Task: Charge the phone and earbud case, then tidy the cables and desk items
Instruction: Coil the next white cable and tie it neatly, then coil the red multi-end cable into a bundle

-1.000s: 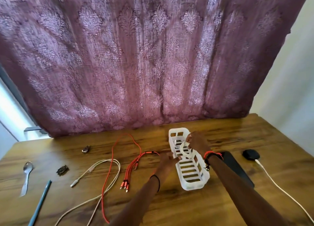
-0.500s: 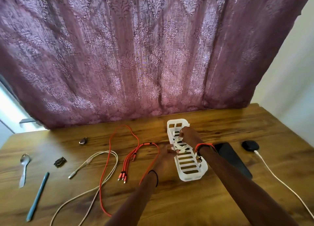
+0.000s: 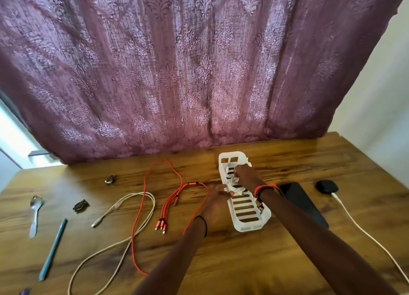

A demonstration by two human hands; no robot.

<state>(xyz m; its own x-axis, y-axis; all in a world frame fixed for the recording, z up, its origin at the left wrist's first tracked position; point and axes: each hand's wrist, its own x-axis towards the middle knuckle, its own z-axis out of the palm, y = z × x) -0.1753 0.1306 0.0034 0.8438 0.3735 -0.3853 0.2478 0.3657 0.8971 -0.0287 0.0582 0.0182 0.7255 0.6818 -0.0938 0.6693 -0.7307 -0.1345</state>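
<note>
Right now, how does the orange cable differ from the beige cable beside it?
The orange cable splits into several plugs; the beige cable shows one at its visible end. The orange cable lies across the beige cable. Both lie loose on the desk, outside the basket.

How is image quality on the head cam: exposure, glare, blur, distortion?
Head view: window strip at left blown out white; sheen on the table at its far right corner; wide-angle lens bows the table edges; spoon and pen at left look soft; right hand gripping the white cable in the basket reads fairly sharp.
</note>
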